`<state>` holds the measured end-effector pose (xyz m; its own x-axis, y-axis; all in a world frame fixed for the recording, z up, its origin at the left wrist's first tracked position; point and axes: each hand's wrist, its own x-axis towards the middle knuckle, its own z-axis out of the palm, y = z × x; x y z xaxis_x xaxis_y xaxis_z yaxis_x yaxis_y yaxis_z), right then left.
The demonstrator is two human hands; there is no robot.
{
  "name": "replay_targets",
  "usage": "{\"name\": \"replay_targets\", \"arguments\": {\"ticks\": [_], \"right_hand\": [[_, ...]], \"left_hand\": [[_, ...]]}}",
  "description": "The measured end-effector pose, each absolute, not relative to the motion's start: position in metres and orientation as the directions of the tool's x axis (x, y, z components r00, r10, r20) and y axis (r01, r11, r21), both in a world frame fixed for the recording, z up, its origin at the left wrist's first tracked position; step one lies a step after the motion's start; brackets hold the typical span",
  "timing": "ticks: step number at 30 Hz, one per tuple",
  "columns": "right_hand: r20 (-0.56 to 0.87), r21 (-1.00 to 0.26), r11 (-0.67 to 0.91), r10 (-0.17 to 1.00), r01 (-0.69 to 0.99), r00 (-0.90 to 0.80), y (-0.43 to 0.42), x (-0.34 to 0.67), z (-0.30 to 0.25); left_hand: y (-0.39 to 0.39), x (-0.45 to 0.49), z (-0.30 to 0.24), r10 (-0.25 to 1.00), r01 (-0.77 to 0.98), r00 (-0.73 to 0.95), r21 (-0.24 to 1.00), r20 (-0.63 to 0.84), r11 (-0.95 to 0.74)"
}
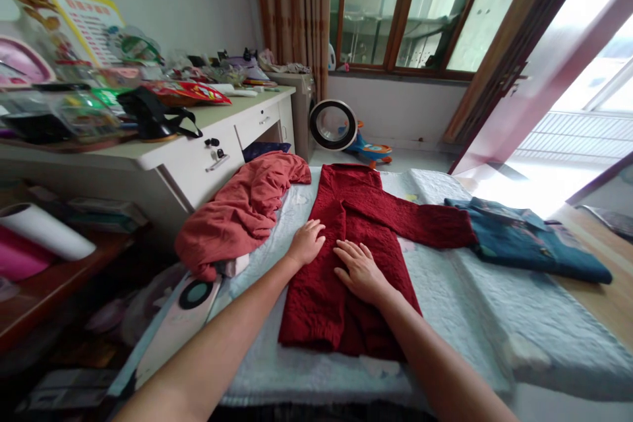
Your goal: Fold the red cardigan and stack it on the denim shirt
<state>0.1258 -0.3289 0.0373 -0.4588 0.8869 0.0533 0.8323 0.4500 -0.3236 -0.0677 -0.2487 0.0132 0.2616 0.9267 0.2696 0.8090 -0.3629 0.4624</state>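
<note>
A dark red long-sleeved garment [324,306] with a textured surface lies spread on a light blue blanket [457,306]. One of its sleeves reaches out to the right, while the left side looks folded inward over the body. On the garment's left edge rests my left hand [307,242], fingers extended and nothing held. My right hand [363,271] lies flat near the middle of the garment, its fingers slightly spread. The far sleeve's cuff touches a folded blue denim garment [529,237]. To the left is a crumpled coral-red cloth [247,201].
A cluttered desk [222,128] with drawers stands at the left, a black strapped item [151,115] near its edge. A low shelf [30,303] holds rolls. Beyond the blanket are a round white-and-black object [350,125], a blue ride-on toy [373,150] and an open door [524,79].
</note>
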Motion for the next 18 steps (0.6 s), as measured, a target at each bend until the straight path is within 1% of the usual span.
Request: {"name": "replay_targets", "arguments": {"ticks": [3, 5, 6, 9, 12, 15, 18], "right_hand": [[0.076, -0.343, 0.456, 0.885, 0.821, -0.459, -0.327, 0.127, 0.034], [0.087, -0.347, 0.459, 0.884, 0.818, -0.459, -0.327, 0.126, 0.034], [0.091, -0.345, 0.460, 0.884, 0.818, -0.459, -0.327, 0.126, 0.034], [0.116, -0.316, 0.448, 0.893, 0.836, -0.435, -0.333, 0.123, 0.042], [0.139, -0.267, 0.396, 0.918, 0.879, -0.371, -0.349, 0.118, 0.057], [0.076, -0.256, 0.302, 0.953, 0.918, -0.292, -0.369, 0.112, 0.069], [-0.012, -0.293, 0.256, 0.962, 0.921, -0.271, -0.382, 0.107, 0.069]], "left_hand": [[-0.279, -0.078, 0.012, 0.941, 0.858, 0.323, 0.388, 0.105, -0.338], [-0.297, -0.080, 0.012, 0.940, 0.884, 0.339, 0.328, 0.040, -0.333], [-0.304, -0.080, 0.012, 0.940, 0.892, 0.339, 0.302, 0.049, -0.337], [-0.318, -0.076, 0.011, 0.936, 0.904, 0.325, 0.245, 0.137, -0.350], [-0.321, -0.074, 0.011, 0.930, 0.907, 0.319, 0.228, 0.181, -0.355], [-0.319, -0.075, 0.012, 0.926, 0.899, 0.320, 0.243, 0.200, -0.363], [-0.318, -0.078, 0.010, 0.922, 0.882, 0.313, 0.291, 0.228, -0.371]]}}
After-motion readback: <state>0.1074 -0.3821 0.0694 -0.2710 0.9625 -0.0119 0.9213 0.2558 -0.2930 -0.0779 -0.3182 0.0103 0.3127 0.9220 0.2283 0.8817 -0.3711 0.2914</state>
